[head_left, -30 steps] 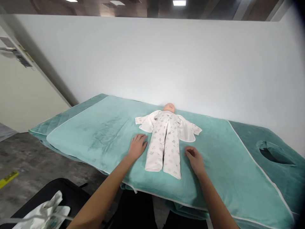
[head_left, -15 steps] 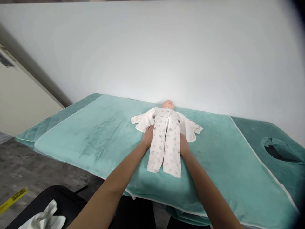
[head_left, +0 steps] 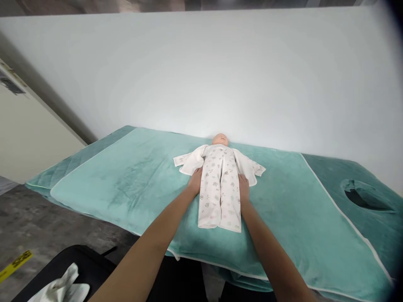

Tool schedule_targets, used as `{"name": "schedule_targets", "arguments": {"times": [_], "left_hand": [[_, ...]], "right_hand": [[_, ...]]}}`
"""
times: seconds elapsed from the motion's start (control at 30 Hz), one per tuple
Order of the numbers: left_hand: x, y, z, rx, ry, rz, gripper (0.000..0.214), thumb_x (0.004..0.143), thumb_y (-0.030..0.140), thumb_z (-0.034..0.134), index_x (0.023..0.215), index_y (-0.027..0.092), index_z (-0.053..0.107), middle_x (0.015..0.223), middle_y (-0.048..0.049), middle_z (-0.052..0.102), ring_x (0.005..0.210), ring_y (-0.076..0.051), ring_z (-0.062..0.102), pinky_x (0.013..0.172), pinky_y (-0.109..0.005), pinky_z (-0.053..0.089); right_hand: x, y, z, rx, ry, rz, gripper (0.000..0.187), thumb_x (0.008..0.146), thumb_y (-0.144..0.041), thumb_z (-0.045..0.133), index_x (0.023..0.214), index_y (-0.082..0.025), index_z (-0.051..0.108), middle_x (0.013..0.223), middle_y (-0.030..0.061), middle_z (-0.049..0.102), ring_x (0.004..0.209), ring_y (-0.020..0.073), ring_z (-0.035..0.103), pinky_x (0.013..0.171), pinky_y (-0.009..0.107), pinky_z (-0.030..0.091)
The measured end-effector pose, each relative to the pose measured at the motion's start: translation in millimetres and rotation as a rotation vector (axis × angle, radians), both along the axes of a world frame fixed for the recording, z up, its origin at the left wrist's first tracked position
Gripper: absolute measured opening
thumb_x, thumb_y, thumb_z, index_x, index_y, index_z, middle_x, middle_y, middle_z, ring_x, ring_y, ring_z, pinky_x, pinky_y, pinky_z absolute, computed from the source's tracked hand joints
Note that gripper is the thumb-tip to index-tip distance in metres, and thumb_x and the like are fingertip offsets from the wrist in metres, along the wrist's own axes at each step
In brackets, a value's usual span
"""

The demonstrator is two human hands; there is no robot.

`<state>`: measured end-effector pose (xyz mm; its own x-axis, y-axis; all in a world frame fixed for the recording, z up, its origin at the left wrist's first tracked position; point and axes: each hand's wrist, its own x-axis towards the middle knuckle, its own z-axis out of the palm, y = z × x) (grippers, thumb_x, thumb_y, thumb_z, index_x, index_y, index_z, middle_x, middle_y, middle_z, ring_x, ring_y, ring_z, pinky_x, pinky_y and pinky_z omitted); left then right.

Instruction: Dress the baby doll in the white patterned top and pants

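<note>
A baby doll lies on its back on a teal massage bed, its head towards the wall. Over its body are printed white baby trousers, both legs stretched towards me. A white baby shirt spreads out on either side, with its sleeves pointing outward. My left hand is closed at the left edge of the trousers. On the opposite edge, my right hand grips the cloth at about the same height. Some fingertips of both hands are hidden at the trouser edges.
The teal cover drapes over the bed's front edge. A face hole is at the right end. Behind stands a white wall. At lower left, crumpled white cloth lies on a black seat.
The trouser legs now lie closer together and straighter, the gap between them narrower. My hands stay at the trouser sides, the right one slightly lower. The camera view has tilted up a little.
</note>
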<state>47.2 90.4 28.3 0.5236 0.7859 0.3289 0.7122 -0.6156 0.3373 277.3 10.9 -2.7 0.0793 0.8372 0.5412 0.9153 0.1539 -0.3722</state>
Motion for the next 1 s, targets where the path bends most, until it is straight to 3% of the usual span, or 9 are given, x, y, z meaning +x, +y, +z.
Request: {"name": "schedule_targets", "arguments": {"times": [0.17, 0.37, 0.53, 0.8, 1.0], "left_hand": [[-1, -4, -2.6, -0.023, 0.013, 0.051, 0.035, 0.093, 0.02, 0.052, 0.126, 0.015, 0.062, 0.131, -0.0133, 0.062, 0.121, -0.025, 0.053, 0.107, -0.037, 0.041], [-3, -7, 3.8, -0.003, 0.053, 0.038, 0.03, 0.092, 0.017, 0.051, 0.119, 0.014, 0.064, 0.126, -0.0143, 0.064, 0.115, -0.025, 0.053, 0.105, -0.037, 0.039], [-1, -8, 7.6, 0.024, 0.093, 0.008, 0.028, 0.094, 0.02, 0.048, 0.114, 0.015, 0.066, 0.122, -0.0139, 0.065, 0.112, -0.026, 0.054, 0.104, -0.038, 0.038], [-22, -40, 17.1, 0.061, 0.176, -0.054, 0.025, 0.091, 0.023, 0.053, 0.112, 0.021, 0.068, 0.12, -0.0118, 0.065, 0.119, -0.028, 0.053, 0.103, -0.04, 0.038], [-40, -60, 23.1, 0.066, 0.22, -0.071, 0.021, 0.092, 0.018, 0.048, 0.096, 0.017, 0.069, 0.104, -0.0159, 0.067, 0.106, -0.03, 0.058, 0.096, -0.044, 0.041]], "right_hand": [[0, -13, 3.6, 0.006, -0.042, 0.088, 0.02, 0.095, -0.019, 0.042, 0.102, -0.017, 0.06, 0.103, 0.012, 0.064, 0.102, 0.0265, 0.055, 0.094, 0.041, 0.045], [-9, -38, 8.5, 0.012, 0.084, 0.026, 0.016, 0.094, -0.025, 0.043, 0.105, -0.019, 0.054, 0.103, 0.0096, 0.061, 0.096, 0.024, 0.054, 0.083, 0.035, 0.047], [-10, -40, 9.7, -0.056, -0.025, 0.061, 0.021, 0.093, -0.025, 0.045, 0.103, -0.017, 0.06, 0.1, 0.0106, 0.062, 0.095, 0.0249, 0.053, 0.084, 0.037, 0.044], [-7, -43, 12.0, -0.057, -0.073, 0.058, 0.028, 0.09, -0.018, 0.045, 0.102, -0.018, 0.07, 0.106, 0.0089, 0.063, 0.096, 0.0233, 0.049, 0.084, 0.034, 0.039], [2, -49, 9.2, -0.035, -0.089, 0.089, 0.021, 0.085, -0.011, 0.049, 0.074, -0.018, 0.065, 0.085, 0.0071, 0.064, 0.088, 0.0226, 0.05, 0.08, 0.034, 0.039]]}}
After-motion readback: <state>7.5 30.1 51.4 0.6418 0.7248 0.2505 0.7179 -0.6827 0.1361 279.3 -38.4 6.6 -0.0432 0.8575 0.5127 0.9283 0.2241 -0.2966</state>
